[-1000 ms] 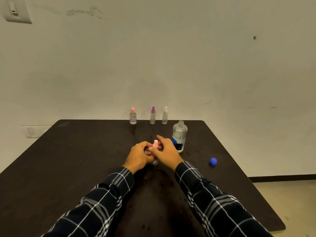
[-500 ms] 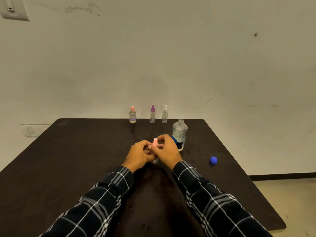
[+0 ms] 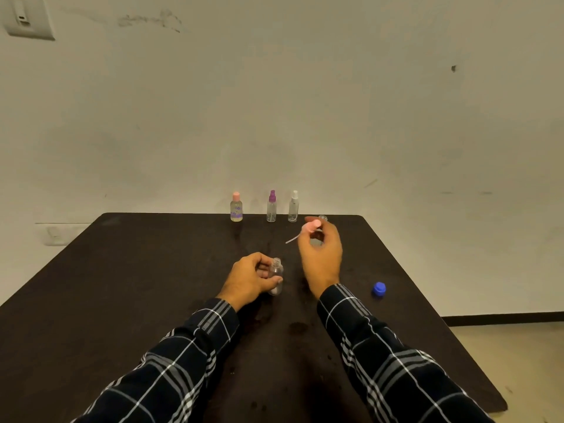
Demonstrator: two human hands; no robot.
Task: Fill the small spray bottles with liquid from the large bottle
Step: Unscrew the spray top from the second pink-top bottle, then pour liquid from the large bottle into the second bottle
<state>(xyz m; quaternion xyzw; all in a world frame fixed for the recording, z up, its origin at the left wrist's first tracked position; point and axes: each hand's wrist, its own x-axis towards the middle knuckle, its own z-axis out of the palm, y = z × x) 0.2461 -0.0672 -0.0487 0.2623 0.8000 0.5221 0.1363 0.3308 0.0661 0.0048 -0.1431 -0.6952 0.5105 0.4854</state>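
A small clear spray bottle stands upright on the dark table, its threaded neck uncovered. My left hand grips its body. My right hand is raised to the right and pinches the pink spray head, whose thin dip tube slants down to the left. The large clear bottle is almost wholly hidden behind my right hand; only its open mouth shows. Its blue cap lies on the table at the right.
At the far table edge stand a pink-capped bottle, a purple-topped spray bottle and a white-topped spray bottle. The table's right edge drops to the floor. A wall rises directly behind the table.
Both hands were together on the small bottle's pink top. Now my right hand has lifted the pink spray head off and moved up and right; the left hand stays on the bottle.
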